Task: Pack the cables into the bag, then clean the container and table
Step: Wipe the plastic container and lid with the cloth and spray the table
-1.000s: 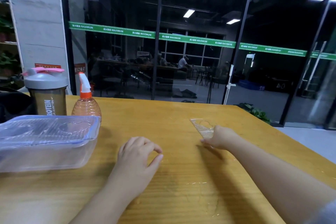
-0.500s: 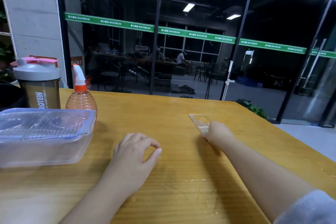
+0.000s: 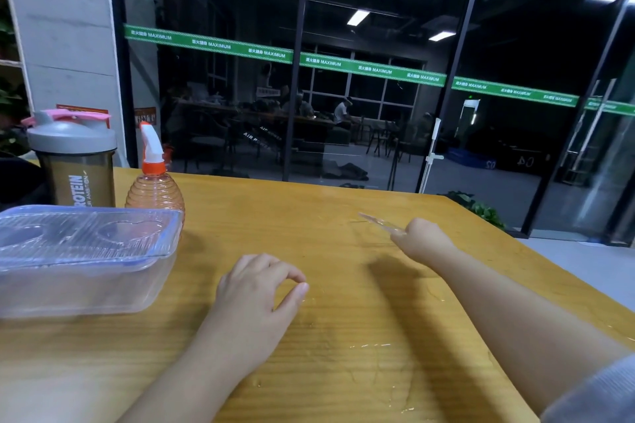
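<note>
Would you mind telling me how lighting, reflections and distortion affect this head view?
Head view: ceiling lights reflect in the dark glass wall; the right hand casts a shadow on the table; the clear scraper it holds nearly vanishes; wide-angle distortion tilts the frame edges.

Head view, single: worn camera, close above the wooden table, facing forward and down toward 12 o'clock, glass wall beyond.
</note>
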